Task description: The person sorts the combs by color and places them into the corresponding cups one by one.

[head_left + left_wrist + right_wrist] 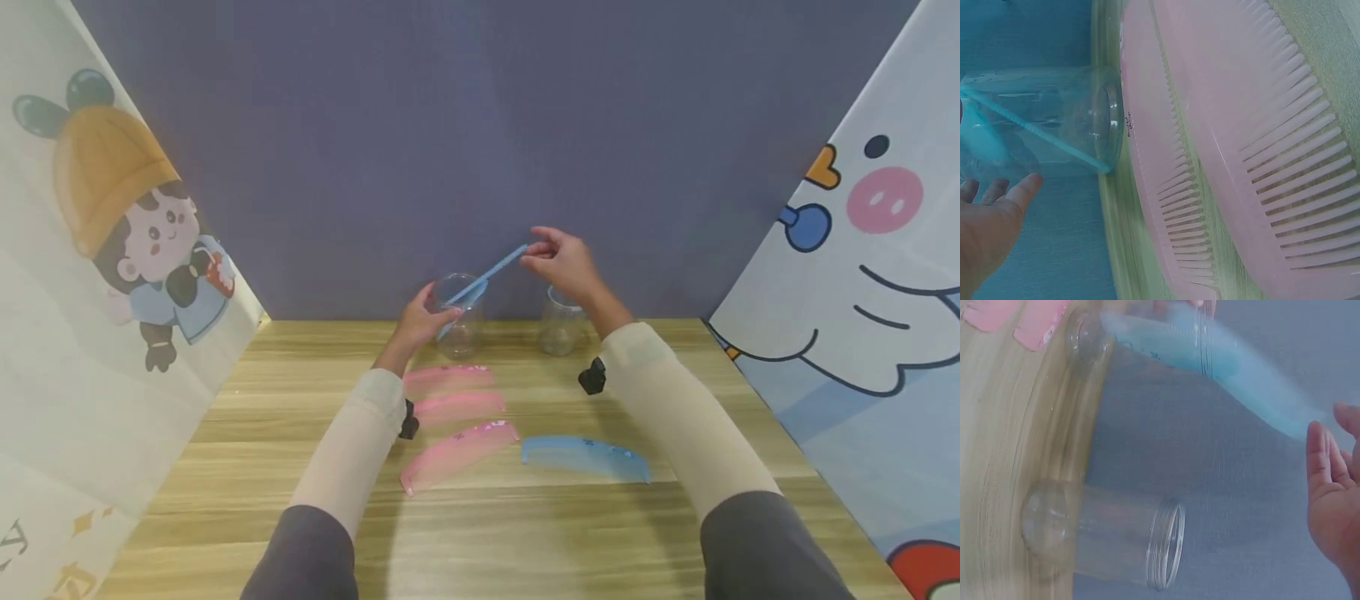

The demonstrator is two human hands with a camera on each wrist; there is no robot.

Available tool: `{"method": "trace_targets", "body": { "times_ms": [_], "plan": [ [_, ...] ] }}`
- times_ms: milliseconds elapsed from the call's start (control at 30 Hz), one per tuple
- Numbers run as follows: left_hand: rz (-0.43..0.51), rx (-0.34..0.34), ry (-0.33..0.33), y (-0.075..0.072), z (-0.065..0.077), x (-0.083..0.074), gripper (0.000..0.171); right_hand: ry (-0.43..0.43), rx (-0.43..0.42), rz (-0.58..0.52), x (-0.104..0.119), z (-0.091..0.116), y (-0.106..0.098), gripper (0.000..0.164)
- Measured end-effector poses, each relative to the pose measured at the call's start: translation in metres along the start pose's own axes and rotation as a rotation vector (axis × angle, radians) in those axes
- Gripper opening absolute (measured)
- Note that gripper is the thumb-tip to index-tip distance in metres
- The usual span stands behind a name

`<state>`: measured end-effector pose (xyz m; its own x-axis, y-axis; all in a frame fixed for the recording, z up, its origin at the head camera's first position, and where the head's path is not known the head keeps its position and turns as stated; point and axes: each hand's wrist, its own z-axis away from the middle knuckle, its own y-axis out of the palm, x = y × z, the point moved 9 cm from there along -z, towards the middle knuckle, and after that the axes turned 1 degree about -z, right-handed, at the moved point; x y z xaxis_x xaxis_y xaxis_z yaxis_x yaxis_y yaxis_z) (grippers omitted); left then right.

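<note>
My left hand [422, 327] grips the side of a clear jar [467, 340] at the table's back edge. Inside it, one blue comb leans diagonally, seen through the wall as a blue line [1041, 131] in the left wrist view. My right hand [566, 265] pinches the upper end of another blue comb [501, 265], held slanted with its lower end at the jar's mouth. In the right wrist view this comb [1266, 403] looks blurred, and its far part overlaps the jar. A second clear jar [1116, 540] stands upright below my right hand, untouched.
Three pink combs [459, 450] lie on the wooden table [480, 542] in front of the left jar. One blue comb [585, 457] lies to their right. A grey panel [480, 150] rises behind the jars, with printed side panels [847, 250] left and right.
</note>
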<state>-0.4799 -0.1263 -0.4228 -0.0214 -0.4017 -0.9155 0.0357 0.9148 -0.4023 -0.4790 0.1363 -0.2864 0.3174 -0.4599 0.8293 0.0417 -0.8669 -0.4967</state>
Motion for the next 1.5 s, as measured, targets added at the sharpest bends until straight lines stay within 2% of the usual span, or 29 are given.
{"method": "trace_targets", "body": {
  "times_ms": [167,333,467,600,767,1033,1167,1300,1500],
  "plan": [
    [-0.001,0.002,0.019,0.002,-0.002,0.000,0.098,-0.016,0.032,-0.024,0.001,0.004,0.002,0.061],
    [-0.004,-0.008,0.024,0.001,-0.002,0.000,0.097,-0.031,0.053,0.007,-0.009,0.011,-0.001,0.057],
    [-0.010,-0.008,0.019,0.002,-0.003,0.000,0.097,-0.025,0.068,0.049,-0.023,0.018,-0.007,0.055],
    [-0.018,-0.002,0.019,0.003,-0.003,-0.001,0.097,-0.015,0.119,0.092,-0.039,0.031,-0.010,0.052],
    [-0.014,-0.002,0.018,0.003,-0.001,-0.003,0.097,-0.042,0.170,0.167,-0.056,0.050,-0.012,0.048],
    [0.006,0.003,0.022,0.004,0.000,-0.005,0.097,-0.027,0.231,0.221,-0.100,0.084,-0.016,0.046],
    [0.005,0.003,0.026,0.007,0.000,-0.008,0.099,-0.015,0.236,0.205,-0.118,0.098,-0.021,0.045],
    [0.011,-0.002,0.026,0.008,-0.001,-0.009,0.101,-0.012,0.234,0.173,-0.125,0.110,-0.025,0.046],
    [0.036,-0.021,0.047,0.009,-0.004,-0.009,0.102,0.028,0.279,0.140,-0.139,0.130,-0.021,0.047]
  ]
}}
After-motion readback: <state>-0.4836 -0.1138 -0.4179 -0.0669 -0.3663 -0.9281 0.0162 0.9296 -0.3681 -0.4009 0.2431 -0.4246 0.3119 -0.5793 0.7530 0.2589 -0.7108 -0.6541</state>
